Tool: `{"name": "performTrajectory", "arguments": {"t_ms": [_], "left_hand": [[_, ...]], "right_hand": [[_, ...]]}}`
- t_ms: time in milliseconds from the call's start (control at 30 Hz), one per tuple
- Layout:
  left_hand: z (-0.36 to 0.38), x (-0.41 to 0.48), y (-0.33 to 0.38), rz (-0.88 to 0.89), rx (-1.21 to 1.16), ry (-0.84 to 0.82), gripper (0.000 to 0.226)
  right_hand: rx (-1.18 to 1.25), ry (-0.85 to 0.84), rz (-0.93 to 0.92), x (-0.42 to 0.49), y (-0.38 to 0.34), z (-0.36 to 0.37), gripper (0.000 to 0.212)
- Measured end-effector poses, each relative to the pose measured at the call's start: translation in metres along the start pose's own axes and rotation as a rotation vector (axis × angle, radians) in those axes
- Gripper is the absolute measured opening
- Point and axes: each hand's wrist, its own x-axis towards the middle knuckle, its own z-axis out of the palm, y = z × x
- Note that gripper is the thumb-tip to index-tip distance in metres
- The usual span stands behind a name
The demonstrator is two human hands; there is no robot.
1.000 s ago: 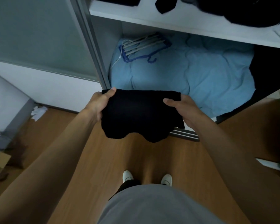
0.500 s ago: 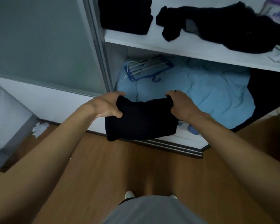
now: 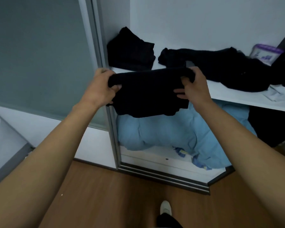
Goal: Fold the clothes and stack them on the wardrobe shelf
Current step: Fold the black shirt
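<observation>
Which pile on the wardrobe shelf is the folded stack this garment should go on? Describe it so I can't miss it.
Find the white wardrobe shelf above the blue bedding. At its far left end, against the wardrobe's side wall, sits the folded black stack. Unlike the loose black heap sprawled to its right, it is compact, with squared, layered edges.

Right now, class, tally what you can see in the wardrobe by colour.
Black: 3, the folded garment held by both hands, the folded stack, the loose heap on the shelf.
Blue: 1, the bedding.
Purple: 1, the packet.
Total: 5
</observation>
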Motion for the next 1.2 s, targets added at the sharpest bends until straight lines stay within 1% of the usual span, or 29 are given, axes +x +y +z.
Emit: {"name": "performTrajectory", "arguments": {"t_ms": [67, 133, 167, 233, 300, 333, 433, 467, 533, 633, 733, 767, 800, 833, 867, 900, 933, 967, 1000, 1033, 1067, 1100, 1133, 1167, 1200], "left_hand": [[0.000, 0.016, 0.008, -0.113, -0.349, -0.008, 0.016], [0.003, 0.032, 0.017, -0.126, -0.670, -0.011, 0.023], [0.005, 0.041, 0.022, -0.091, -0.755, 0.004, 0.025], [0.010, 0.062, 0.031, 0.001, -0.779, 0.063, 0.026], [0.015, 0.083, 0.039, 0.102, -0.678, 0.117, 0.024], [0.017, 0.093, 0.042, 0.156, -0.587, 0.139, 0.023], [0.019, 0.127, 0.054, 0.298, -0.221, 0.210, 0.032], [0.020, 0.139, 0.059, 0.339, -0.149, 0.217, 0.034], [0.024, 0.168, 0.063, 0.429, -0.041, 0.225, 0.029], [0.029, 0.207, 0.058, 0.493, 0.169, 0.296, 0.024], [0.043, 0.233, 0.047, 0.477, 0.300, 0.303, 0.028], [0.050, 0.240, 0.042, 0.445, 0.324, 0.270, 0.028], [0.058, 0.243, 0.036, 0.385, 0.340, 0.203, 0.027], [0.064, 0.244, 0.031, 0.283, 0.367, 0.112, 0.025], [0.069, 0.244, 0.026, 0.150, 0.419, 0.015, 0.024], [0.073, 0.243, 0.019, 0.039, 0.475, -0.060, 0.022], [0.076, 0.242, 0.012, -0.019, 0.517, -0.073, 0.021], [0.078, 0.242, 0.007, -0.016, 0.545, -0.008, 0.022], [0.078, 0.246, 0.004, 0.027, 0.569, 0.103, 0.024], [0.078, 0.256, 0.003, 0.079, 0.601, 0.221, 0.028], [0.079, 0.268, 0.004, 0.115, 0.638, 0.307, 0.032], [0.081, 0.281, 0.007, 0.130, 0.665, 0.344, 0.037], [0.084, 0.294, 0.009, 0.117, 0.684, 0.326, 0.041], [0.088, 0.306, 0.009, 0.081, 0.696, 0.258, 0.045], [0.092, 0.315, 0.006, 0.022, 0.706, 0.159, 0.049]], "right_hand": [[0.100, 0.007, 0.033, 0.025, -0.004, 0.001, 0.017], [0.229, 0.008, 0.103, 0.055, -0.005, 0.004, 0.025], [0.308, -0.003, 0.154, 0.073, -0.005, 0.005, 0.031], [0.487, -0.025, 0.242, 0.107, -0.009, 0.010, 0.040], [0.672, -0.058, 0.268, 0.143, -0.013, 0.016, 0.032], [0.740, -0.076, 0.255, 0.161, -0.017, 0.019, 0.027], [0.957, -0.165, 0.199, 0.220, -0.032, 0.034, 0.025], [1.026, -0.190, 0.182, 0.241, -0.038, 0.039, 0.021], [1.134, -0.234, 0.157, 0.284, -0.051, 0.051, 0.014], [1.254, -0.333, 0.213, 0.345, -0.065, 0.074, 0.020], [1.302, -0.376, 0.319, 0.396, -0.068, 0.098, 0.019], [1.264, -0.387, 0.339, 0.411, -0.063, 0.106, 0.022], [1.172, -0.375, 0.361, 0.426, -0.056, 0.113, 0.024], [1.021, -0.345, 0.387, 0.439, -0.046, 0.119, 0.026], [0.778, -0.288, 0.412, 0.452, -0.034, 0.123, 0.027], [0.485, -0.230, 0.421, 0.462, -0.019, 0.125, 0.025], [0.213, -0.176, 0.393, 0.470, -0.004, 0.126, 0.022], [0.022, -0.139, 0.298, 0.477, 0.009, 0.130, 0.023], [-0.094, -0.146, 0.133, 0.480, 0.018, 0.136, 0.027], [-0.152, -0.214, -0.043, 0.480, 0.022, 0.144, 0.031], [-0.185, -0.341, -0.174, 0.476, 0.023, 0.154, 0.035], [-0.240, -0.494, -0.268, 0.470, 0.024, 0.164, 0.040], [-0.352, -0.636, -0.337, 0.465, 0.027, 0.176, 0.045], [-0.518, -0.735, -0.398, 0.460, 0.032, 0.187, 0.050], [-0.701, -0.773, -0.447, 0.457, 0.037, 0.196, 0.055]]}}
